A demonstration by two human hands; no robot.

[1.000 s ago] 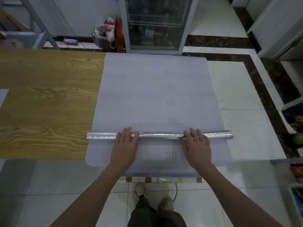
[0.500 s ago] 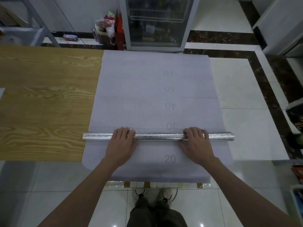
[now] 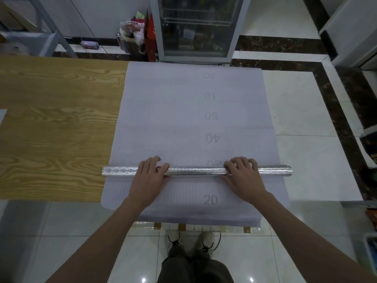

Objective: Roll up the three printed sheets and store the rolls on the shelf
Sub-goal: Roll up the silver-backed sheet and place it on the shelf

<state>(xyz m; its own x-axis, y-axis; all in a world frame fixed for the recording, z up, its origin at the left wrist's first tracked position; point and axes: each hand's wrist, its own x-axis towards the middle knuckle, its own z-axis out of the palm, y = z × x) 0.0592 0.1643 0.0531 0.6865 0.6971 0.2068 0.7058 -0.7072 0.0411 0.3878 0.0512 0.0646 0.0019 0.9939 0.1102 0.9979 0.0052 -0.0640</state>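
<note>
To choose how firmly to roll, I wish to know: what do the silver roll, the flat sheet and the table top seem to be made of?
The roll: seemingly thin foil-faced film; shiny silver with an embossed glint.
The sheet: matte, pale, paper or plastic liner; faint grid and printed numbers.
The table top: wood grain, smooth; veneer or laminate, cannot tell which.
</note>
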